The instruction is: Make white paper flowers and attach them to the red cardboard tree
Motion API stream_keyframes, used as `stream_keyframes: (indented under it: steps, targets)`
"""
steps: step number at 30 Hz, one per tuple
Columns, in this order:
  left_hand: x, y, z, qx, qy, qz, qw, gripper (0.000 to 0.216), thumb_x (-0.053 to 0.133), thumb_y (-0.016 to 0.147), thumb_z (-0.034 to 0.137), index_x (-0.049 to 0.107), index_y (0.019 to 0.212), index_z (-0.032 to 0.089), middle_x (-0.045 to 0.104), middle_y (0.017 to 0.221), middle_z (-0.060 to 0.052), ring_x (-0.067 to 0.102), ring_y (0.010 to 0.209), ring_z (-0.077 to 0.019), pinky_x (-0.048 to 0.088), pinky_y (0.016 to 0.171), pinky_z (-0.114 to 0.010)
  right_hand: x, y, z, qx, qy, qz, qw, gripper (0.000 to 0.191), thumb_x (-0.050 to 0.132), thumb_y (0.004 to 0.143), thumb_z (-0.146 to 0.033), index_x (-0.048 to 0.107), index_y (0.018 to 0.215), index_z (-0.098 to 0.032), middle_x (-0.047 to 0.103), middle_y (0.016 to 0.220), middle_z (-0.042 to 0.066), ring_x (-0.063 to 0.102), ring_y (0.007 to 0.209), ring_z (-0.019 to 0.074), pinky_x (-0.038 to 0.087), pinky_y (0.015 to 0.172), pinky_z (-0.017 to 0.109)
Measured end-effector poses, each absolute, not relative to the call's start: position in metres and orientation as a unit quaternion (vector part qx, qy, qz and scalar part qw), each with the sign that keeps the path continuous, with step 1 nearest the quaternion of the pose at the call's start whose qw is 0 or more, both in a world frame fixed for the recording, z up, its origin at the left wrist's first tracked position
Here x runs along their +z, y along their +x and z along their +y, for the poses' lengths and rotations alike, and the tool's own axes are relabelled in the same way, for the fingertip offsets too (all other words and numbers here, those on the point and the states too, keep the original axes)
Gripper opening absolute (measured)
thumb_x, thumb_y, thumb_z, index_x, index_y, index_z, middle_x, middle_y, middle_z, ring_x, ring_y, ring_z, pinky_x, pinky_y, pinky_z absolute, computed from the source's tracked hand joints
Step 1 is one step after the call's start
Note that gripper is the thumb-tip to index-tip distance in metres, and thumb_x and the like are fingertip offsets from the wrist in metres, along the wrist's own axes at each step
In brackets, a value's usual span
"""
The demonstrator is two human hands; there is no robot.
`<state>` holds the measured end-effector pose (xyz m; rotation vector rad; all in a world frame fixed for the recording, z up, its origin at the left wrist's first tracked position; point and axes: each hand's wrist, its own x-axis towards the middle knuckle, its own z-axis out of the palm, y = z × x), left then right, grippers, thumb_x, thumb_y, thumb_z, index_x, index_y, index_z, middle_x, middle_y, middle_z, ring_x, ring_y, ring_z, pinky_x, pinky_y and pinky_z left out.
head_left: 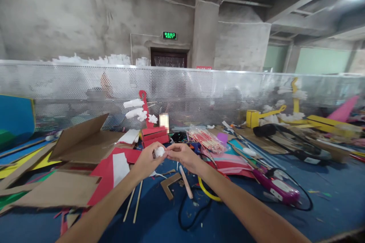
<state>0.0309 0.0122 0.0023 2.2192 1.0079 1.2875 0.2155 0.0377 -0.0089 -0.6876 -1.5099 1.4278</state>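
My left hand (148, 160) is closed around a small white wad (160, 152), which looks like cotton or crumpled paper. Its exact material is hard to make out. The fingertips of my right hand (182, 155) pinch together at the wad's right edge, close against the left fingers. Just behind the hands sits a red box (155, 137). From it rises a red upright piece (145, 108) with white fluffy bits (134, 113) on thin sticks. Below the hands lie an L-shaped cardboard piece (170, 185) and a pale pinkish stick (186, 182) on the blue tabletop (159, 216).
Cardboard (61, 188) and red card (105, 174) pile up at left. A bag of red-and-white sticks (207, 139) lies behind my right hand. On the right are a purple corded tool (281, 189) and yellow cardboard pieces (252, 118). A perforated metal screen (194, 95) bounds the back.
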Motion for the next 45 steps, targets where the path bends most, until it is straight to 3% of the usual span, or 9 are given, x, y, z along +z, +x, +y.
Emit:
stream_keyframes:
  steps: [12, 19, 29, 32, 35, 40, 45]
  targets:
    - [-0.003, 0.026, 0.024, 0.446, 0.746, 0.366, 0.333, 0.025, 0.063, 0.075, 0.036, 0.06, 0.086, 0.013, 0.065, 0.069, -0.002, 0.058, 0.064, -0.0149, 0.041, 0.058, -0.021, -0.006, 0.213, 0.036, 0.485, -0.309, -0.688, 0.443, 0.036, 0.077, 0.062, -0.041, 0.069, 0.083, -0.012, 0.071, 0.076, 0.006, 0.067, 0.076, 0.0194, 0.051, 0.076, 0.033]
    - [-0.007, 0.023, 0.026, 0.421, 0.754, 0.39, 0.32, 0.018, 0.061, 0.072, 0.028, 0.061, 0.081, 0.013, 0.063, 0.065, 0.0, 0.054, 0.059, -0.0125, 0.038, 0.054, -0.02, -0.01, 0.211, 0.036, 0.437, -0.321, -0.73, 0.416, 0.027, 0.071, 0.07, -0.036, 0.064, 0.082, -0.013, 0.07, 0.075, 0.006, 0.067, 0.071, 0.0184, 0.053, 0.071, 0.031]
    - [-0.013, 0.015, 0.032, 0.339, 0.789, 0.414, 0.303, 0.011, 0.056, 0.068, 0.023, 0.059, 0.074, 0.014, 0.056, 0.057, 0.003, 0.048, 0.052, -0.0111, 0.035, 0.049, -0.02, 0.023, 0.253, 0.054, 0.157, -0.397, -0.844, 0.326, 0.016, 0.057, 0.082, -0.027, 0.065, 0.092, -0.017, 0.07, 0.089, 0.005, 0.066, 0.081, 0.0155, 0.049, 0.074, 0.024]
    - [-0.011, 0.018, 0.029, 0.324, 0.797, 0.416, 0.294, 0.01, 0.056, 0.068, 0.024, 0.057, 0.072, 0.015, 0.053, 0.057, 0.004, 0.046, 0.052, -0.011, 0.034, 0.049, -0.02, 0.036, 0.276, 0.075, 0.047, -0.486, -0.839, 0.239, 0.023, 0.051, 0.085, -0.028, 0.062, 0.103, -0.02, 0.07, 0.098, 0.004, 0.065, 0.084, 0.0138, 0.047, 0.071, 0.02]
    - [-0.007, 0.022, 0.024, 0.317, 0.807, 0.417, 0.271, 0.009, 0.056, 0.068, 0.024, 0.057, 0.072, 0.015, 0.052, 0.059, 0.004, 0.047, 0.054, -0.0113, 0.035, 0.051, -0.02, 0.037, 0.293, 0.099, 0.011, -0.531, -0.824, 0.194, 0.025, 0.056, 0.079, -0.024, 0.063, 0.102, -0.018, 0.071, 0.089, 0.005, 0.065, 0.076, 0.0165, 0.045, 0.067, 0.022]
    - [-0.005, 0.023, 0.021, 0.309, 0.818, 0.422, 0.24, 0.007, 0.054, 0.068, 0.022, 0.055, 0.072, 0.016, 0.052, 0.06, 0.004, 0.047, 0.055, -0.0116, 0.034, 0.051, -0.02, 0.022, 0.3, 0.124, -0.028, -0.567, -0.814, 0.128, 0.035, 0.068, 0.067, -0.022, 0.065, 0.101, -0.017, 0.07, 0.091, 0.007, 0.064, 0.081, 0.0214, 0.042, 0.067, 0.023]
    - [-0.011, 0.021, 0.025, 0.305, 0.825, 0.425, 0.212, 0.007, 0.053, 0.069, 0.021, 0.056, 0.074, 0.016, 0.053, 0.062, 0.004, 0.048, 0.056, -0.0115, 0.033, 0.052, -0.019, 0.013, 0.297, 0.126, -0.046, -0.578, -0.809, 0.098, 0.037, 0.069, 0.068, -0.024, 0.064, 0.105, -0.017, 0.069, 0.1, 0.01, 0.063, 0.088, 0.0238, 0.042, 0.069, 0.024]
